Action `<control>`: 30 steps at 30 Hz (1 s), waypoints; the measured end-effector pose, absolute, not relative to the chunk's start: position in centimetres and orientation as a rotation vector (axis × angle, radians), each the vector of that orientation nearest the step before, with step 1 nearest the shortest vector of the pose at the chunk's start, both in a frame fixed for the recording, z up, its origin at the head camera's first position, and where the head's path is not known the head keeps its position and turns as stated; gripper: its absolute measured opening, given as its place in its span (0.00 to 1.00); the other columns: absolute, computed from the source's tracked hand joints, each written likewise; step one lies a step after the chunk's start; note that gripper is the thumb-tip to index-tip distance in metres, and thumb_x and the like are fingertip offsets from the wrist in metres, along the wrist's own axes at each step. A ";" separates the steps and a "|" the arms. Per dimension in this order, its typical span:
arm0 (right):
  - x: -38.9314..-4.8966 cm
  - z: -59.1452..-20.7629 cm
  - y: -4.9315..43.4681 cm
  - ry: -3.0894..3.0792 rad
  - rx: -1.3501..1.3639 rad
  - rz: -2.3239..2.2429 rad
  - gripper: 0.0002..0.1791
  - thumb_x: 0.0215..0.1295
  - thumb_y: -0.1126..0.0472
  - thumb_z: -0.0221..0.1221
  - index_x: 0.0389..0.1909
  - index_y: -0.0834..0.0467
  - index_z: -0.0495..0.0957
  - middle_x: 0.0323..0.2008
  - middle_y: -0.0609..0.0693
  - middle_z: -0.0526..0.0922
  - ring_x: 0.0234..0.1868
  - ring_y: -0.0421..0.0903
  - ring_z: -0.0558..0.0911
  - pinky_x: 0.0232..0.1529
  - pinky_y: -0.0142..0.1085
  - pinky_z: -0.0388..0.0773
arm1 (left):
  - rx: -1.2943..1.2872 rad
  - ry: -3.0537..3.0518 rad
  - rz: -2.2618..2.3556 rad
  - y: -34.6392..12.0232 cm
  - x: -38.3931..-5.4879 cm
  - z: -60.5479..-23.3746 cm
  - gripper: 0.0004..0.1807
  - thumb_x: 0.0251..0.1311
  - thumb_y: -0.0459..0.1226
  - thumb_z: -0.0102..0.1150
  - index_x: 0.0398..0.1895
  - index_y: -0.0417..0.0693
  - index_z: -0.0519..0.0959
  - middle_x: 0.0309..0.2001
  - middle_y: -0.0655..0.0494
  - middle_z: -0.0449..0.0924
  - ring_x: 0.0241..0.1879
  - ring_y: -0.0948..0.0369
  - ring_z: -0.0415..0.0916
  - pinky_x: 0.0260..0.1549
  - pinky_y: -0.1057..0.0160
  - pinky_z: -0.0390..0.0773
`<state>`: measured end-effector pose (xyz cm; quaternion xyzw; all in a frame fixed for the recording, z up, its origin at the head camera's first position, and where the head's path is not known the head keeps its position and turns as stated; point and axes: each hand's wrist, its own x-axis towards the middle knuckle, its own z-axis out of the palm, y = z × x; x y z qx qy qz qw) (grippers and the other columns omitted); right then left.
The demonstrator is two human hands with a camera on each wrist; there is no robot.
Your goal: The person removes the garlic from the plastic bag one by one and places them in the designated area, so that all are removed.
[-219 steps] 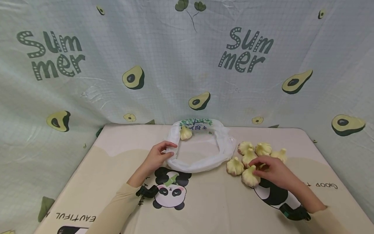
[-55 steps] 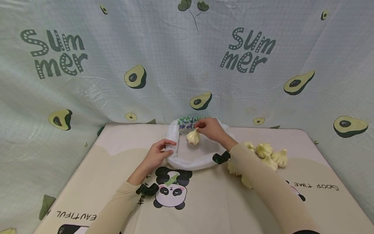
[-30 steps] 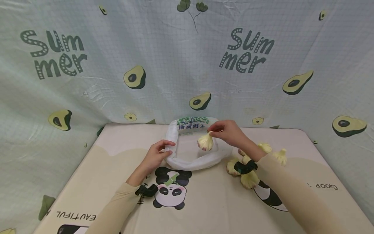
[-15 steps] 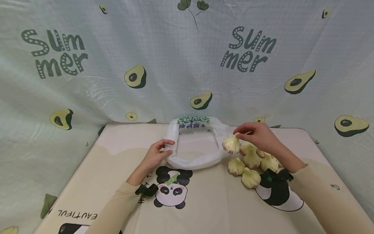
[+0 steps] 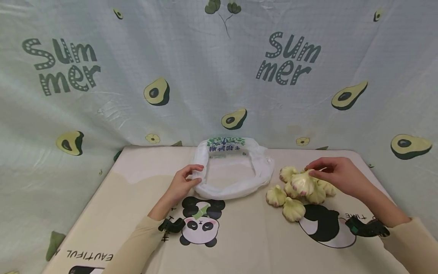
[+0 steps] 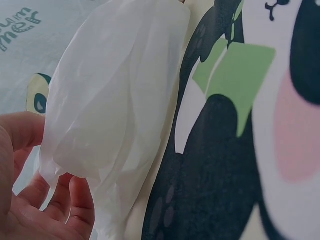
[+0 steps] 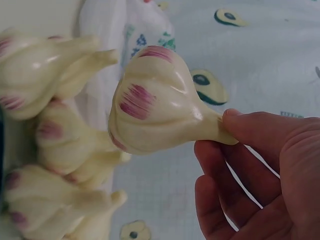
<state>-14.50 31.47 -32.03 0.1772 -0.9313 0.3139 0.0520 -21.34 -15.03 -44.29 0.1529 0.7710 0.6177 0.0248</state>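
Note:
A white plastic bag (image 5: 234, 190) stands at the middle back of the table with its mouth spread wide and its rim rolled. My left hand (image 5: 181, 183) holds the bag's left side; in the left wrist view its fingers (image 6: 80, 202) and thumb pinch the thin plastic. On the right, my right hand (image 5: 342, 177) pinches a garlic bulb (image 5: 303, 184) by its stem, above a cluster of others. In the right wrist view that garlic bulb (image 7: 155, 107) is smooth and cream with purple streaks. Several garlic bulbs (image 5: 293, 210) lie beneath it, some partly hidden.
The table (image 5: 239, 243) wears a beige cloth printed with pandas and lettering. A pale curtain (image 5: 191, 68) with avocado prints hangs right behind the table's back edge. Black straps (image 5: 366, 227) sit on both wrists.
The right hand has carried the garlic bulb out of the bag's mouth, rightward to the cluster. The left hand has stayed on the bag's side.

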 end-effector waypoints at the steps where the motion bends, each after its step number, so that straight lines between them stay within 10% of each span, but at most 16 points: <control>1: -14.2 -32.3 31.9 -2.837 0.541 0.950 0.08 0.64 0.63 0.66 0.43 0.58 0.86 0.39 0.49 0.86 0.36 0.34 0.82 0.35 0.29 0.79 | 0.467 2.381 1.910 -15.0 -21.2 -44.2 0.16 0.63 0.23 0.59 0.54 0.33 0.76 0.64 0.40 0.73 0.65 0.45 0.63 0.55 0.52 0.67; 30: -11.5 -36.3 34.1 -2.973 0.625 0.892 0.07 0.61 0.66 0.67 0.39 0.54 0.86 0.34 0.39 0.84 0.33 0.32 0.79 0.32 0.33 0.79 | 0.453 2.375 1.886 -14.7 -19.7 -41.2 0.15 0.63 0.24 0.58 0.54 0.30 0.75 0.63 0.39 0.73 0.64 0.45 0.62 0.56 0.51 0.65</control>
